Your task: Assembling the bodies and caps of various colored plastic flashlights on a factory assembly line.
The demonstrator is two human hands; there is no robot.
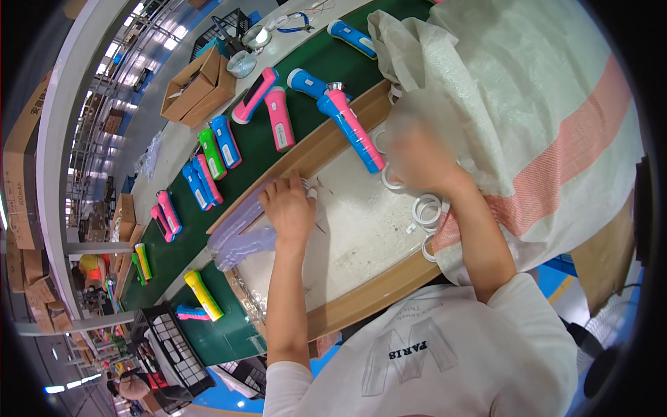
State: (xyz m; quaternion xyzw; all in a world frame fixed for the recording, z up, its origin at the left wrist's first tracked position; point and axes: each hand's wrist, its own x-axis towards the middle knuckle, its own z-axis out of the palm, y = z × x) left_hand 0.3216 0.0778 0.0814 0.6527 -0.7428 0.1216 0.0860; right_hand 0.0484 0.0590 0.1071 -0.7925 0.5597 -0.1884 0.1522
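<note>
My left hand [288,208] is over the far left part of a shallow tray [347,201] with cardboard sides. Its fingers are bent, and white rings [308,189] show between thumb and forefinger. Under and beside it lie pale purple translucent plastic pieces [243,233]. My right hand [424,153] is smeared at the tray's right end, close to a white woven sack [486,125]; its fingers cannot be made out. Loose white rings [426,210] lie below it along the sack's edge. A blue and pink flashlight [353,132] lies across the tray's far side, its silvery head end up.
On the green belt [243,160] beyond the tray lie several flashlights in pink, blue, green and yellow, including a yellow one [203,295]. An open cardboard box [199,87] and blue-handled pliers [295,26] sit farther back. A black crate [170,354] stands at lower left.
</note>
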